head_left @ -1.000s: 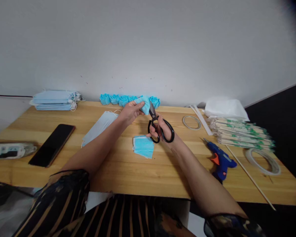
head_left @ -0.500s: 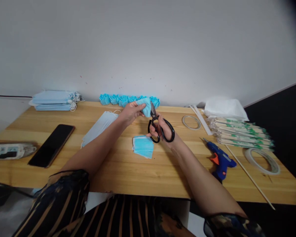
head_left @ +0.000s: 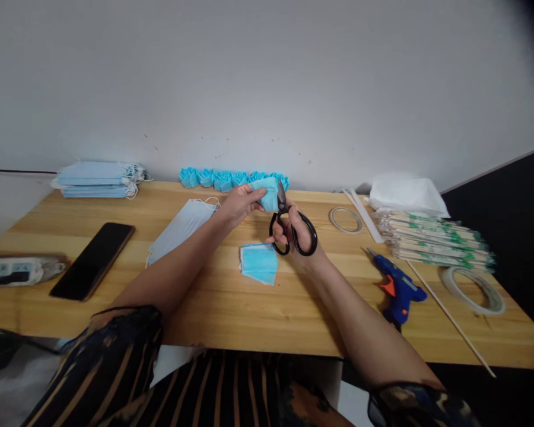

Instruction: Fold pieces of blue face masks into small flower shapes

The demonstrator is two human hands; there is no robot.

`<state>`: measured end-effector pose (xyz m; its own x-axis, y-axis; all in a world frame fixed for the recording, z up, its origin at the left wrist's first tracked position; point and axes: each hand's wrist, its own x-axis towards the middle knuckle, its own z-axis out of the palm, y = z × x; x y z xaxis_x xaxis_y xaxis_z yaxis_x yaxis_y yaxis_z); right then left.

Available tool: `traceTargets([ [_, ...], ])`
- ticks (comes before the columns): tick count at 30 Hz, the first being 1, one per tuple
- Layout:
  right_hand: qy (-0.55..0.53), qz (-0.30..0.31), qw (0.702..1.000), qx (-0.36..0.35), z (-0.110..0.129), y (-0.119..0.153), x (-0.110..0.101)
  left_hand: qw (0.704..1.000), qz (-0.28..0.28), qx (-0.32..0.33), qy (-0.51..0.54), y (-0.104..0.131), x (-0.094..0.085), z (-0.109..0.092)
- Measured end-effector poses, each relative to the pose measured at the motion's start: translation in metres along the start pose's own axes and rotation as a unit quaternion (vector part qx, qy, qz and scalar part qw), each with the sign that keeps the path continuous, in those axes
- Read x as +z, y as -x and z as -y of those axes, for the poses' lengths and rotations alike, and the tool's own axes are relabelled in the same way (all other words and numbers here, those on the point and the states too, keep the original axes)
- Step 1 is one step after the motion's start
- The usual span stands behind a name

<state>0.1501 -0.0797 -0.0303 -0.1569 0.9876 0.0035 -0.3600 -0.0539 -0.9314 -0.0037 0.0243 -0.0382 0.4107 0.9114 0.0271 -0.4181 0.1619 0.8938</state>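
My left hand [head_left: 244, 201] pinches a light-blue piece of face mask fabric [head_left: 269, 193] above the middle of the table. Black-handled scissors [head_left: 309, 237] are in my right hand [head_left: 296, 228], fingers through the loops. Their blades point up, away from me, along the right edge of the fabric. Whether the blades touch the cloth is hard to tell. Below the hands, a small stack of cut blue mask pieces [head_left: 258, 264] lies on the wood. Behind the fabric, a row of blue folded flowers [head_left: 222, 180] stands against the wall, partly covered.
Left: stacked face masks [head_left: 95, 179], loose masks [head_left: 182, 228], a phone [head_left: 93, 261] and a power strip [head_left: 31, 271]. Right: a blue glue gun [head_left: 398, 287], tape rolls [head_left: 474, 290], a thin stick [head_left: 454, 323], wrapped chopsticks [head_left: 436, 240] and a white packet [head_left: 407, 196].
The blue fabric and the scissors have shifted slightly to the right. The fabric now looks flatter and more spread out. Both hands keep their holds.
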Motion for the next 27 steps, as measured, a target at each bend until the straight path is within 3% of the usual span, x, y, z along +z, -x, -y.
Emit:
traceTargets([
  [17,0.012,-0.023,0.999,-0.029,-0.0050,-0.0024,0.0022,1.000,0.016,0.016,0.002,-0.0009,-0.0043,0.0037],
  [27,0.035,-0.017,0.998,-0.039,-0.0057,-0.0018,-0.0001,1.000,-0.005,0.004,0.005,0.0001,-0.0011,0.0016],
])
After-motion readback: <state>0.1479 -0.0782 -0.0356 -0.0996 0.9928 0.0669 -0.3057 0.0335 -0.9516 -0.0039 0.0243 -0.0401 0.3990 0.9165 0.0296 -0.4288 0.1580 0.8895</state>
